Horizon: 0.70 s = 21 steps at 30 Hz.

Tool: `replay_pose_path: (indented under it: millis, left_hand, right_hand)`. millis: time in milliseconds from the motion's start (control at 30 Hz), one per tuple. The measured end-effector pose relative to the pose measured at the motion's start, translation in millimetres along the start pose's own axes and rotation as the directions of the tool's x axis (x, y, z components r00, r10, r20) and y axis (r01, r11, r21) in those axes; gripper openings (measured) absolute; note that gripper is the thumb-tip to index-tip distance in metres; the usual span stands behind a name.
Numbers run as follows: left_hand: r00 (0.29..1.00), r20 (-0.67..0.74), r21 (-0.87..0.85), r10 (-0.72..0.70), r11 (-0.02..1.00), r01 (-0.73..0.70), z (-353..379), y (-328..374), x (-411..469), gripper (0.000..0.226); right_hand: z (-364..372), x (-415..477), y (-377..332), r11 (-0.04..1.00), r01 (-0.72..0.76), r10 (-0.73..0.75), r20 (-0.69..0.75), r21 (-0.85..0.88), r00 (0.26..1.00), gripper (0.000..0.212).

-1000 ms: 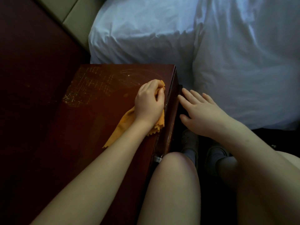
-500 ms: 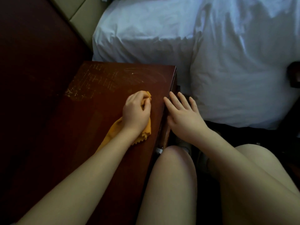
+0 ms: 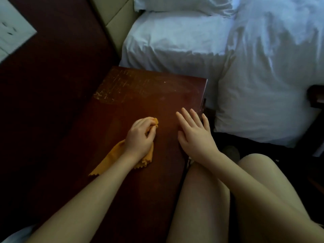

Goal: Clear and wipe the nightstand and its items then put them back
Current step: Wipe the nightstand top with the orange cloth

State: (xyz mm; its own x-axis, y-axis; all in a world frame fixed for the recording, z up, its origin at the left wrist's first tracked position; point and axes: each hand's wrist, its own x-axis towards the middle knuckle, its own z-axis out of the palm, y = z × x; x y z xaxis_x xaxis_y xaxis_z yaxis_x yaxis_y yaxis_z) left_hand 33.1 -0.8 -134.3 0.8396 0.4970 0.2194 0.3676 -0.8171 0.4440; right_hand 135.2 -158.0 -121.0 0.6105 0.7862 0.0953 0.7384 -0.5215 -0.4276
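- Left hand (image 3: 140, 137) clamps orange cloth (image 3: 112, 158) on nightstand surface (image 3: 143, 95).
- Right hand (image 3: 194, 134) lies flat, fingers apart, near right edge.
- Risk: far scuffed patch missed by the bunched cloth.

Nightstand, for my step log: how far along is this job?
Clearing looks done: the nightstand holds nothing but the orange cloth. In hand: the left hand grips the cloth, wiping; the right hand lies flat. Left: returning items, none in view.
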Motion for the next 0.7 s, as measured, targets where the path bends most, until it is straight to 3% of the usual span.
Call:
replay_pose_path:
  millis: [333, 700]
  left_hand:
    - [0.913, -0.213, 0.046, -0.349, 0.93, 0.366, -62, -108, -27, 0.016]
    - [0.905, -0.246, 0.051, -0.347, 0.928, 0.37, -64, -143, 27, 0.016]
  right_hand:
    - [33, 1, -43, 0.961, 0.253, -0.235, 0.155, -0.113, 0.96, 0.053]
    - [34, 2, -46, 0.964, 0.238, -0.235, 0.035, -0.119, 0.971, 0.055]
